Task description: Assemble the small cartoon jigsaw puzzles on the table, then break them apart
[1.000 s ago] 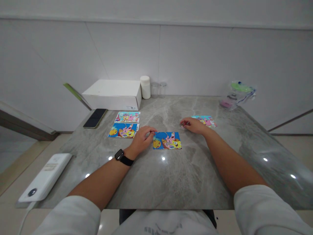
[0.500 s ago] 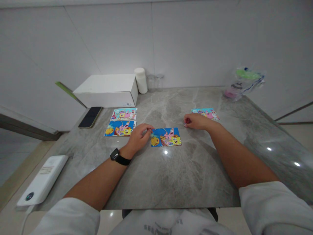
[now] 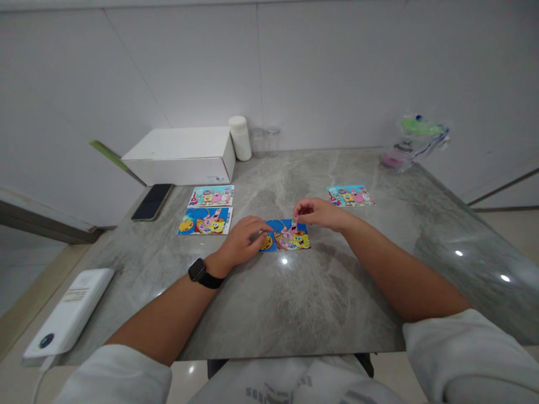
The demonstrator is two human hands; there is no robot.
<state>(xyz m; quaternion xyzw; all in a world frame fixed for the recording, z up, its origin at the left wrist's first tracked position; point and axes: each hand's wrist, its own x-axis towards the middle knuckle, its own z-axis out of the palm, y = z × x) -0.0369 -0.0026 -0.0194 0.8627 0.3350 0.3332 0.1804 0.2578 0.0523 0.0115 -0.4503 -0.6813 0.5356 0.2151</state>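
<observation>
Leftward across the frame since half a second ago, the person's right hand (image 3: 322,214) has moved from beside the light-blue rectangular card with pink and yellow cartoon figures (image 3: 351,195), right of centre, which now shows whole, to the upper right corner of the deep-blue glossy rectangular card with cartoon figures in a boat (image 3: 288,238). That deep-blue card lies flat at the centre of the frame on the grey marbled tabletop (image 3: 311,308). Thumb and fingers of the right hand are drawn together at the tips over the card; whether something small is pinched there, I cannot make out.

The left hand (image 3: 244,240) has slid slightly right, its bent fingers now covering the card's left end; whether they press it or grip it is unclear. A black square-faced wristwatch (image 3: 197,270) sits on that wrist.

Left of centre lie two more cards, a light-blue printed card with a white edge (image 3: 211,196) above a deep-blue printed card with a white edge (image 3: 205,221). Beside them, farther left, lies a black-screened smartphone (image 3: 152,202), with a white cardboard box (image 3: 181,154) above, at the upper left.
</observation>
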